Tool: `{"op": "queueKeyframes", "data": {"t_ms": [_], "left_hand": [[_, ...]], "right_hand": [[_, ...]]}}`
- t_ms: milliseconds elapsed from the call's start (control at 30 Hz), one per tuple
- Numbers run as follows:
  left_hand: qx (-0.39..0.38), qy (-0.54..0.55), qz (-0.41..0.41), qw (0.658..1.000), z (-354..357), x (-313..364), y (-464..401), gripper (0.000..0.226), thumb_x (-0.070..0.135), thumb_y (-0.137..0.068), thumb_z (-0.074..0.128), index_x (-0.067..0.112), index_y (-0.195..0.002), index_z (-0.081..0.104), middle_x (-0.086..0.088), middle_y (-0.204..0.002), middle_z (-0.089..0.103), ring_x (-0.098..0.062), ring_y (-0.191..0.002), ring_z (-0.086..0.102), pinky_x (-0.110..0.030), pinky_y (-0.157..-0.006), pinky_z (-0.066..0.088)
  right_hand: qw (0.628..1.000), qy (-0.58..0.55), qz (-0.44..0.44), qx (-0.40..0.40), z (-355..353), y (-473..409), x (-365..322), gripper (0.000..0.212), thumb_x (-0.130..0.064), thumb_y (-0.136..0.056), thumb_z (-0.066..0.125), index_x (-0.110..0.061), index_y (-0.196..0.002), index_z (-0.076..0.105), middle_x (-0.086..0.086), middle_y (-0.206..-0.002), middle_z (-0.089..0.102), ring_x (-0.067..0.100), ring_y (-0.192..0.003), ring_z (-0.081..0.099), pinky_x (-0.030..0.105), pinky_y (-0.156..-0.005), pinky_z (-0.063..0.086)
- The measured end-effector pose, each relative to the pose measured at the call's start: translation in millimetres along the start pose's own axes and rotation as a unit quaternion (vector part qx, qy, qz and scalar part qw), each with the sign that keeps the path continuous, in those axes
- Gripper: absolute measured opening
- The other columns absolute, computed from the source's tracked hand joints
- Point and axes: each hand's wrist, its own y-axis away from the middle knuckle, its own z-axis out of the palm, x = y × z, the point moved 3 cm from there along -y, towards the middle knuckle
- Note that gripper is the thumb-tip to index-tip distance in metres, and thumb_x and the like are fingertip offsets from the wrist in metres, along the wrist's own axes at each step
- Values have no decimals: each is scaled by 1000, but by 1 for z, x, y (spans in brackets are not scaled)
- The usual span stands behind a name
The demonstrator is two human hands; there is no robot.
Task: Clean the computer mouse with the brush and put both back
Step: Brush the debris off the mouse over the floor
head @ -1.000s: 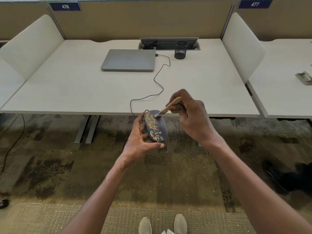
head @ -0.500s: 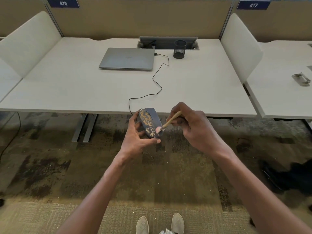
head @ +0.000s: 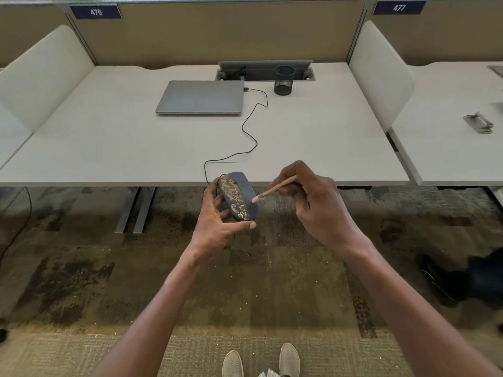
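Mouse (head: 239,198) sits off the desk (head: 109,148), held in the air just past its near edge at 6 o'clock. Left hand (head: 217,221) grips it from below, fingers and thumb curled round its sides. Right hand (head: 313,202) pinches the brush (head: 275,188), bristles touching the mouse's right flank at 3 o'clock. Change: brush tip moves from the top end a second ago down the right side, and the mouse is tilted more upright now. Gold debris remains on the left half, so cleaning looks unfinished; cord (head: 253,131) runs to the laptop (head: 201,97) at 12 o'clock. Neither put back yet.
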Motion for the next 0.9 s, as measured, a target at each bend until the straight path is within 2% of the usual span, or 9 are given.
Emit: {"op": "queueKeyframes", "data": {"t_ms": [67,200,333,467,633,800,900], "left_hand": [[-1,5,2,1000,1,0,0,119,16,-52,97,52,-140,26,8,-138,50,1,-114,67,-22,-86,58],[5,17,5,1000,0,0,1,119,13,-54,96,46,-144,25,9,-138,51,1,-115,67,-18,-84,57],[12,25,6,1000,-4,-1,0,118,12,-53,95,47,-143,26,11,-137,50,1,-116,66,-20,-87,57],[8,25,7,1000,-5,0,-1,119,18,-51,97,50,-142,27,8,-141,48,-1,-117,65,-25,-93,57],[-13,34,1,999,-2,2,0,123,14,-51,97,46,-146,25,-1,-150,44,0,-117,65,-25,-92,57],[-48,28,-7,998,3,5,3,130,17,-52,100,42,-152,21,-9,-154,44,-19,-128,62,-46,-103,54],[-62,27,-16,998,3,4,6,131,25,-48,102,44,-150,23,-6,-150,50,-22,-127,64,-48,-101,55]], "right_hand": [[1000,-1,-5,2,3,-3,-2,28,7,-96,56,-17,-109,57,-10,-92,67,1,-87,66,12,-72,51],[1000,-23,-7,-3,6,2,-2,25,3,-96,52,-18,-108,58,-4,-93,70,10,-88,68,27,-74,58],[1000,-21,12,-11,5,16,6,37,12,-92,52,-21,-107,58,-7,-93,71,8,-90,68,18,-77,57],[998,-16,51,-24,4,24,13,43,17,-92,52,-23,-106,57,-1,-98,73,4,-96,70,16,-80,57],[997,-36,51,50,-10,13,11,41,12,-92,57,-25,-108,54,-3,-97,74,6,-93,74,26,-80,63],[994,-62,69,56,-10,0,19,37,15,-91,57,-19,-108,55,3,-96,75,9,-93,76,30,-82,65],[992,-55,88,78,-9,-5,30,27,9,-94,61,-13,-108,56,4,-94,75,9,-89,77,34,-79,66]]}}
